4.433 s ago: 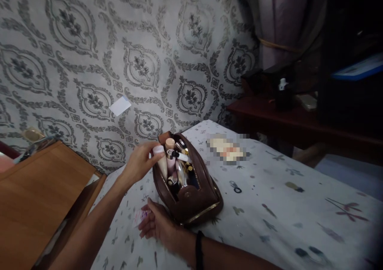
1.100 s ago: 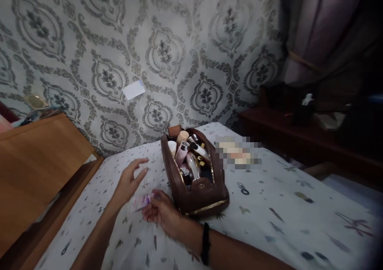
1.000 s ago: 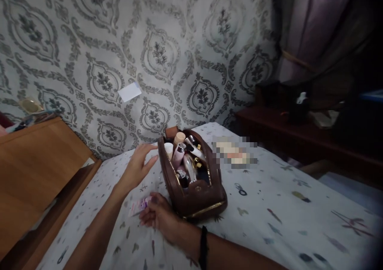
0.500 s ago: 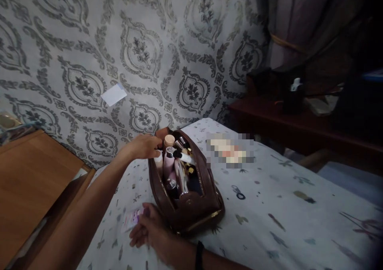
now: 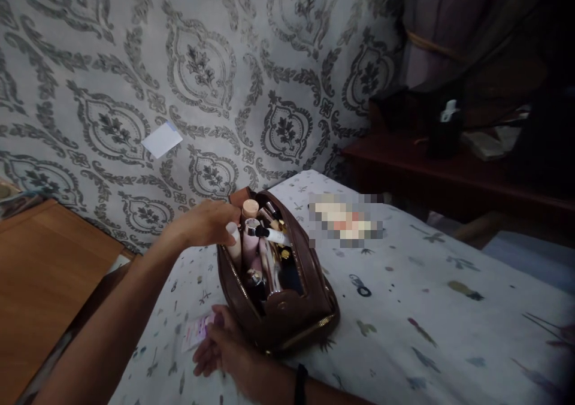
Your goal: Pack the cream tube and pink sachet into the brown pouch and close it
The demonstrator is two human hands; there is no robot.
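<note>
A brown zip bag [image 5: 283, 327] lies unzipped on the patterned white sheet, packed with bottles and tubes. Inside it are a peach-capped bottle [image 5: 250, 209], a pink silver-topped bottle [image 5: 250, 243] and a white tube with a black tip [image 5: 275, 235]. My left hand [image 5: 209, 222] is at the bag's far left edge, its fingers bent against the rim beside a white bottle [image 5: 234, 244]; whether it grips anything is hidden. Below the bag's near left side, my right hand [image 5: 229, 348] holds a small clear packet with purple print [image 5: 195, 332] between thumb and fingers.
A pixelated flat item [image 5: 345, 220] lies on the sheet [image 5: 395, 309] right of the bag. Wooden furniture [image 5: 49, 273] stands at the left, and a dark red table [image 5: 404, 159] with dark objects at the right. A white card [image 5: 162, 140] is on the patterned wall.
The view has shifted slightly. My left hand has moved a little left and nearer the white bottle at the bag's rim. My right hand keeps the packet in much the same place.
</note>
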